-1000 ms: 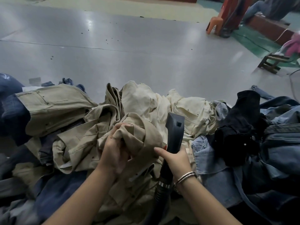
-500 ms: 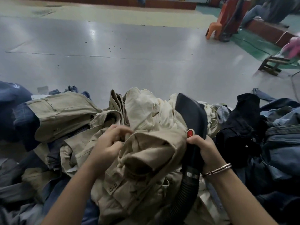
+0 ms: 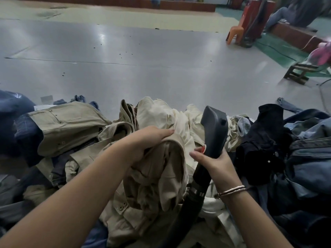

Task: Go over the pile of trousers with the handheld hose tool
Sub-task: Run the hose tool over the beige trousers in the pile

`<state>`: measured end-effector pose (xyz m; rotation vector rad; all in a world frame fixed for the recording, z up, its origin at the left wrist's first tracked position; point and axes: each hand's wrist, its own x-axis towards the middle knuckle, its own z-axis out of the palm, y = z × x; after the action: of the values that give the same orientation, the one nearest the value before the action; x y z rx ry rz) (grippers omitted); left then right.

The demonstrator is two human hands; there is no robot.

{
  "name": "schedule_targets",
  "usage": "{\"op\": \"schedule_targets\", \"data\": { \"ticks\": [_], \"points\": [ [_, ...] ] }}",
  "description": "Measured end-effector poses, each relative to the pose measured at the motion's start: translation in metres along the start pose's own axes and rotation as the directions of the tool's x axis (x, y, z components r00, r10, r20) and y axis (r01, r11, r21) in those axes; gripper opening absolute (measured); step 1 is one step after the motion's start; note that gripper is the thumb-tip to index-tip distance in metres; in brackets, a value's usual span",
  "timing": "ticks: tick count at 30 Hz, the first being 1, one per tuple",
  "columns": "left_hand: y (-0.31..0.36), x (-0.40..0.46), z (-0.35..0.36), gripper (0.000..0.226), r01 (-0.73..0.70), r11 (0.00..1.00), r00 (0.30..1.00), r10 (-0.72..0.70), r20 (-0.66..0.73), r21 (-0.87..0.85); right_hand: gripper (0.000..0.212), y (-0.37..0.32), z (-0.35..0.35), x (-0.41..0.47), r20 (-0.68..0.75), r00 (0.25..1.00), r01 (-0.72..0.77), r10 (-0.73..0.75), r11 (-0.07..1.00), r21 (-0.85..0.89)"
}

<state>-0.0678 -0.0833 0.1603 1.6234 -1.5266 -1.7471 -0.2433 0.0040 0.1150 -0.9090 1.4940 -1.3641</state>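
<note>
Here the pile (image 3: 161,176) of trousers fills the lower part of the view, on the grey floor (image 3: 143,68). In the middle lie beige and cream pairs, at the left a khaki pair (image 3: 66,126) over dark blue ones, at the right black trousers (image 3: 265,140) and blue jeans (image 3: 308,158).

The left hand (image 3: 148,140) lies on top of a raised beige pair (image 3: 161,176) in the middle of the pile. Its fingers are curled over the upper fold of the cloth and grip it, so the pair stands up a little from the others.

The right hand (image 3: 215,161) holds the tool (image 3: 215,133) just beside this pair, at its right side. The fingers wrap around the dark handle, and the thumb is stretched toward a small red button (image 3: 203,149) on the side of the tool; I cannot tell if it presses it. The wide dark nozzle points up and away from the person, above the cream trousers (image 3: 161,115). A black ribbed hose (image 3: 188,208) goes down from the handle toward the bottom edge, between the beige pair and the right forearm. On the right wrist is a thin bracelet (image 3: 231,190).

Far behind, at the upper right, stand an orange chair (image 3: 234,34) and a low wooden stool (image 3: 299,72), and a person (image 3: 295,11) sits on a ledge.
</note>
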Motion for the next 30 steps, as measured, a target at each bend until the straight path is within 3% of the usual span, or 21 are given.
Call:
{"op": "schedule_targets", "data": {
  "ticks": [3,5,7,9,11,13,16,18,21,25,27,30],
  "points": [
    [0.002,-0.007,0.01,0.045,0.136,0.959,0.967,-0.074,0.243,-0.25,0.041,0.004,0.012,-0.008,0.072,0.996,0.049,-0.047,0.998,-0.038],
    [0.002,-0.013,0.005,0.055,0.146,0.953,0.927,-0.039,0.372,-0.266,0.035,0.003,0.02,-0.008,0.065,0.995,0.085,-0.082,0.996,-0.036],
    [0.004,-0.021,-0.012,0.061,-0.019,0.999,0.903,0.029,0.429,-0.026,0.03,-0.004,0.018,-0.004,0.039,0.998,0.049,-0.048,0.999,-0.019],
    [0.005,-0.028,-0.027,0.072,-0.144,0.932,0.921,0.003,0.389,0.333,0.029,-0.015,0.009,0.004,0.042,0.998,-0.039,0.036,0.996,0.076],
    [0.005,-0.032,-0.031,0.06,-0.197,0.883,0.9,-0.01,0.436,0.426,0.032,-0.024,-0.001,0.006,0.123,0.987,-0.117,0.103,0.986,0.117],
    [0.002,-0.033,-0.029,0.032,-0.228,0.922,0.886,0.064,0.459,0.312,0.037,-0.026,-0.006,0.006,0.195,0.973,-0.139,0.124,0.988,0.064],
    [-0.009,-0.034,-0.028,0.03,-0.07,0.994,0.904,0.1,0.415,-0.087,0.026,-0.024,-0.005,0.003,0.198,0.974,-0.106,0.108,0.994,-0.019],
    [-0.022,-0.035,-0.026,0.039,0.048,0.931,0.921,0.099,0.377,-0.361,0.016,-0.023,-0.004,0.003,0.094,0.993,-0.072,0.075,0.997,-0.04],
    [-0.039,-0.037,-0.023,0.044,0.106,0.734,0.967,0.083,0.243,-0.671,0.022,-0.028,-0.01,0.003,-0.049,0.999,-0.017,0.019,0.999,0.032],
    [-0.05,-0.042,-0.01,0.041,-0.025,0.57,0.976,0.191,0.103,-0.821,0.024,-0.033,-0.01,-0.012,-0.004,0.999,0.035,-0.035,0.995,0.098],
    [-0.052,-0.045,0.008,0.049,-0.1,0.567,0.972,0.231,0.041,-0.818,0.028,-0.03,0.004,-0.024,0.026,0.999,0.045,-0.047,0.998,0.049],
    [-0.058,-0.051,0.036,0.053,-0.1,0.584,0.975,0.218,0.037,-0.806,0.038,-0.024,0.025,-0.038,0.022,0.999,0.025,-0.025,1.0,0.019]
  ]
}}
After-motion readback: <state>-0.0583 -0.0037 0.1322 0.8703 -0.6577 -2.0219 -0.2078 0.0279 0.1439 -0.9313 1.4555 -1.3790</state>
